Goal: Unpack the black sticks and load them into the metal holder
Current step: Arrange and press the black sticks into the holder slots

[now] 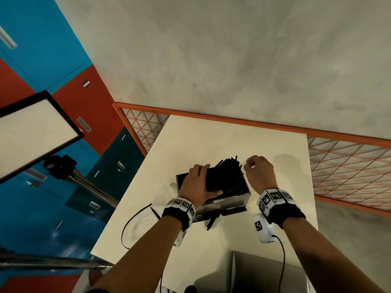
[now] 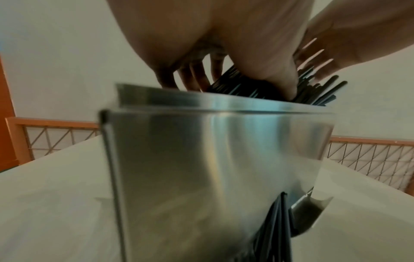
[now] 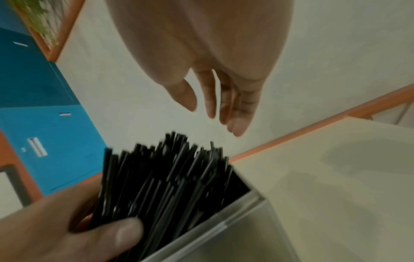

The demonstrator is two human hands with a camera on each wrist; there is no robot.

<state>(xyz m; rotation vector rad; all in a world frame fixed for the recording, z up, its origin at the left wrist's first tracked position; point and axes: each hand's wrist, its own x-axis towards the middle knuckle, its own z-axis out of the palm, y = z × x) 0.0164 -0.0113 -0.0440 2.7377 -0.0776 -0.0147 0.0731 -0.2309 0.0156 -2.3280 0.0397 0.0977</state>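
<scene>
Across the lower middle of the head view spreads a pale rectangular table [image 1: 211, 144], carrying a shiny box-shaped metal holder [image 1: 224, 205]. Leaning inside it, toward the frame's upper right, is a bundle of thin black sticks [image 1: 226, 176]. Curled round that bundle, the left hand [image 1: 198, 185] grips it, thumb across the front. Just right, the right hand [image 1: 259, 172] hangs relaxed, holding nothing. Loading looks nearly done; a few loose black sticks [image 1: 212, 219] lie at the holder's base, probably needing pickup next.
</scene>
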